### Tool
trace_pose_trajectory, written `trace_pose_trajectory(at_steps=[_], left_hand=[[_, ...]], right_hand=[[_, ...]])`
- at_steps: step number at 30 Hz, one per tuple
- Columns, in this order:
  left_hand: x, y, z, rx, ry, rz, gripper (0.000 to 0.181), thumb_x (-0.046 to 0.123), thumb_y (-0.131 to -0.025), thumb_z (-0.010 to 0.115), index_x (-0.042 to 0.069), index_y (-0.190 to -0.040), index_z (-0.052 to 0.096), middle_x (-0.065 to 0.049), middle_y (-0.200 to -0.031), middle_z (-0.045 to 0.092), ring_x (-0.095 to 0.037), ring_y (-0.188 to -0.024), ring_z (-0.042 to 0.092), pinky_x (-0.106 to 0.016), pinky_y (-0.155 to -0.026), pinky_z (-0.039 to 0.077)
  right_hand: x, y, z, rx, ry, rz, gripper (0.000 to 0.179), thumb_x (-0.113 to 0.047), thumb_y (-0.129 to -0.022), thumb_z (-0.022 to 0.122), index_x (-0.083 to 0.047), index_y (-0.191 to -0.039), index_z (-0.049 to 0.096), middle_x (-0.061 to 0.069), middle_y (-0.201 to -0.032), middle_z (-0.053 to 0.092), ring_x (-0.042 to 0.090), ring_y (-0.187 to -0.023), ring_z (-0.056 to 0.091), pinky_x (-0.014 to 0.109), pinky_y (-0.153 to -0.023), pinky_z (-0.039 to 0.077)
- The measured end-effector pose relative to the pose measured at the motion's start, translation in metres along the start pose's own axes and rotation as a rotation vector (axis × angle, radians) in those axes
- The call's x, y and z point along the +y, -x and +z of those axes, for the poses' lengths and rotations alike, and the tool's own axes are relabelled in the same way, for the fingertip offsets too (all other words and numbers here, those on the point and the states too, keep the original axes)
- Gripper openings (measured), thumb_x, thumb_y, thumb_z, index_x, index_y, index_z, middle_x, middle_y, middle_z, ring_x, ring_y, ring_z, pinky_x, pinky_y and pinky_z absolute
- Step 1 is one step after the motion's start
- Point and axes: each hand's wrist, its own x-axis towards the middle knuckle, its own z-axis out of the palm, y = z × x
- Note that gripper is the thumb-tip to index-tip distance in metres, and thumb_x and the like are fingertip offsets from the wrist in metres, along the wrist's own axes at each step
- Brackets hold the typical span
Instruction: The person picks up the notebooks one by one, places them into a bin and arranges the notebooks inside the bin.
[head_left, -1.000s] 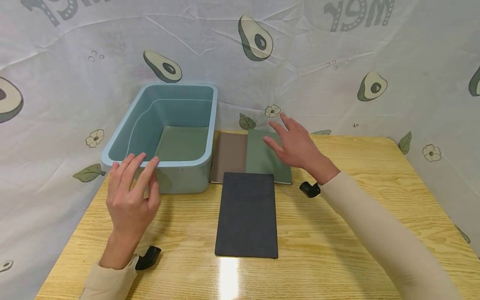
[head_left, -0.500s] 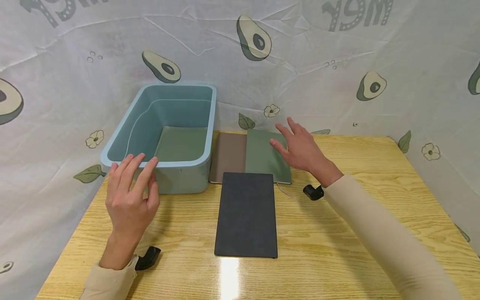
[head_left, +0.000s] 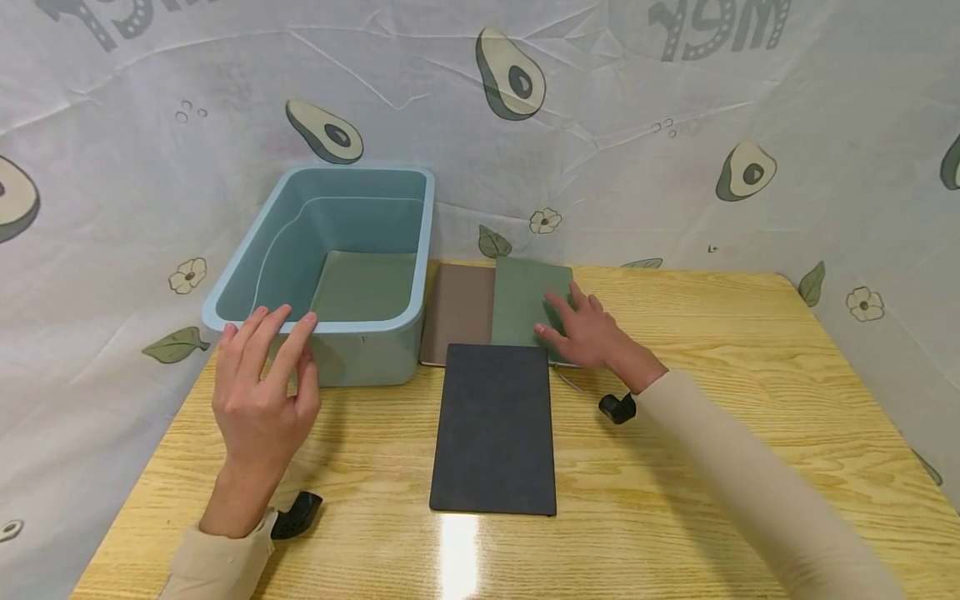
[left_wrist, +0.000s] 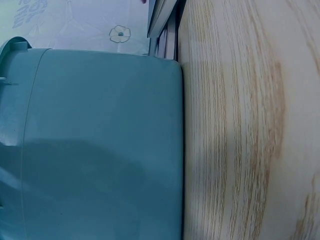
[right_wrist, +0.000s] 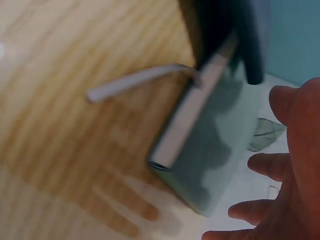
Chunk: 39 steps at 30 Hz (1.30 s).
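Note:
My left hand (head_left: 262, 400) has its fingertips at the front rim of a blue plastic bin (head_left: 367, 360), fingers loosely extended; the left wrist view shows the bin's side wall (left_wrist: 100, 140) but no hand. Over the right part of a green notebook (head_left: 521, 300) hovers my right hand (head_left: 592, 337), fingers spread and holding nothing. The right wrist view shows a gap between those fingers and the notebook, whose ribbon bookmark (right_wrist: 130, 85) trails onto the table. Beside it lies a brown notebook (head_left: 459, 312). A black notebook (head_left: 495, 429) overlaps the front edges of both.
Inside the bin, a flat grey-green surface (head_left: 367, 287) covers much of the bottom. A white cloth (head_left: 637, 100) printed with avocados hangs behind the wooden table (head_left: 720, 333). Each wrist carries a small black camera (head_left: 617, 408).
The right hand first shifted slightly right, then came down and nearer across the green notebook. My left hand, the bin and the notebooks stay where they were.

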Motion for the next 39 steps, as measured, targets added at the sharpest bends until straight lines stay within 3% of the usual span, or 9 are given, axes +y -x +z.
trace_pose_trajectory(at_steps=[7, 15, 24, 28, 35, 36, 37, 38, 39], left_hand=[[0.001, -0.001, 0.0, 0.003, 0.0, -0.002, 0.03, 0.0, -0.092, 0.065, 0.007, -0.116, 0.081, -0.021, -0.121, 0.077, -0.041, -0.122, 0.069, -0.056, -0.12, 0.044], [0.0, -0.001, 0.0, 0.004, -0.004, 0.002, 0.03, -0.001, -0.092, 0.065, 0.007, -0.117, 0.08, -0.021, -0.121, 0.077, -0.041, -0.122, 0.069, -0.055, -0.12, 0.044], [0.0, -0.001, 0.0, -0.001, -0.004, 0.001, 0.03, 0.0, -0.092, 0.065, 0.007, -0.117, 0.08, -0.021, -0.122, 0.077, -0.042, -0.121, 0.069, -0.056, -0.12, 0.044], [0.0, -0.001, 0.0, -0.005, -0.005, 0.0, 0.03, 0.001, -0.093, 0.065, 0.007, -0.118, 0.08, -0.022, -0.122, 0.077, -0.043, -0.122, 0.069, -0.058, -0.12, 0.044], [0.0, -0.002, 0.0, 0.0, -0.002, -0.001, 0.03, 0.0, -0.093, 0.065, 0.007, -0.117, 0.08, -0.022, -0.122, 0.077, -0.043, -0.122, 0.069, -0.058, -0.119, 0.044], [0.001, -0.002, 0.0, 0.002, -0.001, -0.002, 0.03, 0.0, -0.093, 0.065, 0.007, -0.117, 0.08, -0.022, -0.122, 0.077, -0.043, -0.122, 0.069, -0.058, -0.119, 0.045], [0.001, -0.002, 0.0, 0.003, 0.0, -0.005, 0.03, 0.0, -0.092, 0.065, 0.007, -0.117, 0.08, -0.022, -0.122, 0.077, -0.042, -0.122, 0.069, -0.058, -0.119, 0.044], [0.002, -0.001, 0.0, 0.005, 0.0, -0.005, 0.03, 0.0, -0.092, 0.065, 0.007, -0.116, 0.081, -0.022, -0.122, 0.077, -0.042, -0.122, 0.069, -0.058, -0.119, 0.045], [0.002, -0.001, 0.0, 0.007, 0.001, -0.006, 0.03, -0.001, -0.092, 0.065, 0.007, -0.116, 0.081, -0.022, -0.122, 0.077, -0.042, -0.121, 0.069, -0.058, -0.119, 0.045]], right_hand=[[0.002, 0.0, 0.011, -0.069, -0.047, 0.023, 0.07, -0.044, -0.114, 0.041, -0.007, -0.17, 0.021, 0.036, -0.174, 0.002, 0.064, -0.158, 0.009, 0.077, -0.123, 0.021], [0.001, -0.001, 0.015, -0.023, -0.076, 0.021, 0.069, -0.04, -0.113, 0.046, -0.006, -0.169, 0.025, 0.037, -0.173, 0.004, 0.064, -0.158, 0.012, 0.076, -0.124, 0.021], [0.001, -0.006, 0.012, 0.007, -0.198, 0.028, 0.072, -0.033, -0.109, 0.057, 0.002, -0.166, 0.029, 0.039, -0.172, 0.01, 0.056, -0.161, 0.016, 0.066, -0.127, 0.027], [-0.003, -0.005, 0.007, -0.001, -0.334, 0.078, 0.072, -0.029, -0.107, 0.06, -0.002, -0.166, 0.031, 0.031, -0.175, 0.016, 0.05, -0.163, 0.015, 0.065, -0.128, 0.027], [0.004, 0.0, 0.001, 0.058, -0.778, 0.187, 0.067, -0.023, -0.108, 0.059, -0.009, -0.167, 0.032, 0.016, -0.179, 0.019, 0.04, -0.166, 0.018, 0.058, -0.126, 0.035], [0.007, 0.0, 0.0, 0.074, -0.835, 0.198, 0.066, -0.023, -0.108, 0.058, -0.009, -0.167, 0.032, 0.015, -0.179, 0.017, 0.037, -0.16, 0.034, 0.055, -0.124, 0.04], [0.009, 0.001, -0.001, 0.092, -0.889, 0.205, 0.064, -0.021, -0.108, 0.057, -0.009, -0.167, 0.033, 0.015, -0.179, 0.016, 0.032, -0.144, 0.053, 0.049, -0.115, 0.048], [0.011, 0.002, -0.001, 0.108, -0.937, 0.217, 0.064, -0.02, -0.108, 0.056, -0.009, -0.167, 0.033, 0.015, -0.179, 0.015, 0.026, -0.119, 0.065, 0.043, -0.104, 0.052], [0.013, 0.002, -0.002, 0.122, -0.988, 0.234, 0.064, -0.019, -0.108, 0.056, -0.008, -0.167, 0.033, 0.015, -0.179, 0.015, 0.021, -0.115, 0.066, 0.039, -0.102, 0.052]])
